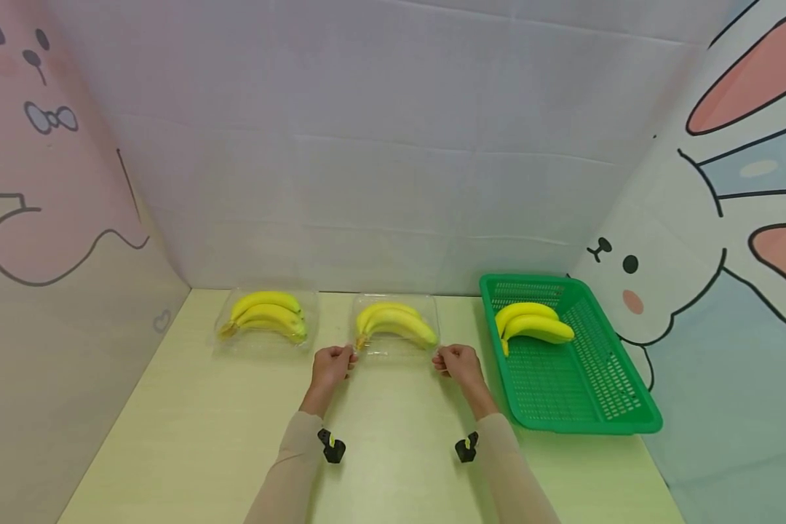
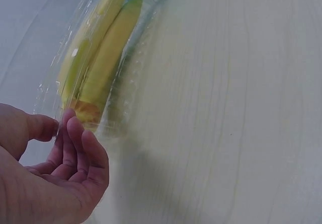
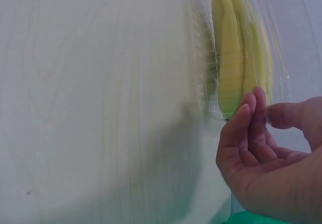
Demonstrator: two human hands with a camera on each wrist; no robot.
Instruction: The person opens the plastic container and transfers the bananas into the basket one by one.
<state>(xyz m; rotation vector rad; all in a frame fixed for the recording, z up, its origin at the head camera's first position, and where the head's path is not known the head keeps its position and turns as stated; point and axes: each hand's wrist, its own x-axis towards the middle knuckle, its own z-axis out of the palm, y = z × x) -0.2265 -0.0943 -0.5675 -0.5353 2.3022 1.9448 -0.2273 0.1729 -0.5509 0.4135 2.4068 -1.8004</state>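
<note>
The left hand pinched the near-left corner of the clear banana box between thumb and curled fingers. The right hand pinched its near-right corner likewise. The box sat mid-table, beside the green basket.

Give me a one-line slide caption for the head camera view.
Both hands, left hand and right hand, pinch the ends of a clear banana box beside a green basket.

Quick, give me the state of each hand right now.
Left hand: pinching the left edge of the middle clear banana pack.
Right hand: pinching that pack's right edge.
</note>
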